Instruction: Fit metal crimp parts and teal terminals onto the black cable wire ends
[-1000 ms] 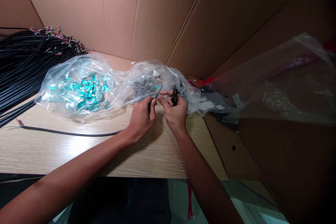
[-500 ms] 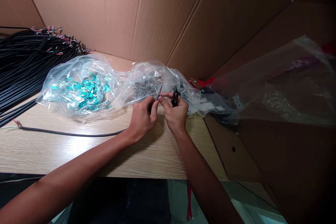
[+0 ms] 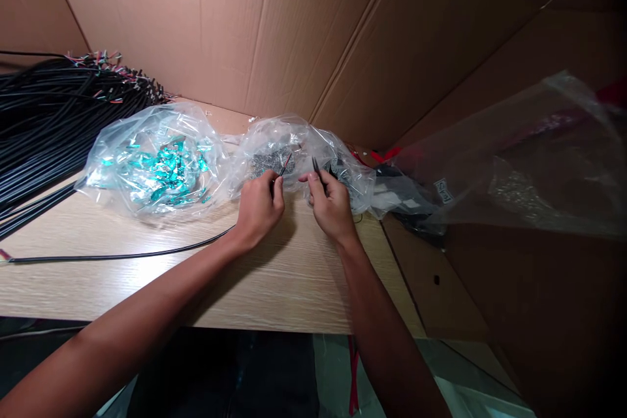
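My left hand (image 3: 258, 208) is closed on the end of a black cable (image 3: 132, 255); thin wires (image 3: 287, 162), one of them red, stick up past its thumb and forefinger. From under that hand the cable runs left across the table, to a far end with bared coloured wires. A short distance to the right, my right hand (image 3: 332, 209) grips dark tweezers (image 3: 316, 164), their tips pointing up and away from me. The tweezers are apart from the wires. Just behind both hands lies a clear bag of small metal pieces (image 3: 267, 162).
A clear bag of shiny teal pieces (image 3: 171, 166) lies left on the wooden table (image 3: 274, 294). Beyond it is a large bundle of black cables (image 3: 44, 117). More clear bags (image 3: 406, 192) lie at the right, and a cardboard wall (image 3: 225, 46) stands behind.
My hands have moved apart: the left went a little left with the cable end, and the tweezers now point up instead of lying back in the right hand. The cable's far end slid left.
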`<state>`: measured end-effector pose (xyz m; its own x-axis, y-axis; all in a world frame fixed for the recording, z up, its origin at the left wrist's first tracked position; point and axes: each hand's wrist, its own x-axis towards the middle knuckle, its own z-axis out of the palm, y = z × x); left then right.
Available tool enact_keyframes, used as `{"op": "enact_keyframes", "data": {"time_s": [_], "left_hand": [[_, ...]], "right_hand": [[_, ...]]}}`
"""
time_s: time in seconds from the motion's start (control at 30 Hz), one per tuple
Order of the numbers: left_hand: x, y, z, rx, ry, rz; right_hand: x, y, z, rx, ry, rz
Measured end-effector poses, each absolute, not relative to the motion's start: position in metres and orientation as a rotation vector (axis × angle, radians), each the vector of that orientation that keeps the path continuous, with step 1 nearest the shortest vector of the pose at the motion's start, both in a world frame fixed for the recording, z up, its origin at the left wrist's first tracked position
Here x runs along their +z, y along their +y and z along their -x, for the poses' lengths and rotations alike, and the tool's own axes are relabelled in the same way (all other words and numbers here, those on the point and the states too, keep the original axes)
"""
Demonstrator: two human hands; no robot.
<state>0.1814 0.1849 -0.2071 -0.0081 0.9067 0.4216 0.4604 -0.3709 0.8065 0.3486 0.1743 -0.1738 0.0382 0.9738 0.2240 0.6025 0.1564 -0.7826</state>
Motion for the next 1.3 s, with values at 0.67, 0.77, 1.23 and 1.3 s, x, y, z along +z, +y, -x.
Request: {"op": "enact_keyframes", "data": {"time_s": [0.67,0.77,1.23,1.3], "left_hand": [[-0.185,0.179,-0.173,0.919,1.760,-2.121],[-0.177,0.168,-0.168,0.904,1.733,-2.153],[-0.174,0.138,-0.072,1.258,1.804,-2.165],[-0.178,0.143,-0.062,1.255,1.857,-2.143]], "right_hand": [[-0.138,0.189,-0.345,0.316,-2.181,1.717],[-0.141,0.183,-0.342,0.295,-2.179,1.681],[-0.128,0.173,-0.263,0.408,-2.232,1.396],[-0.127,0.178,-0.251,0.415,-2.253,1.390]]}}
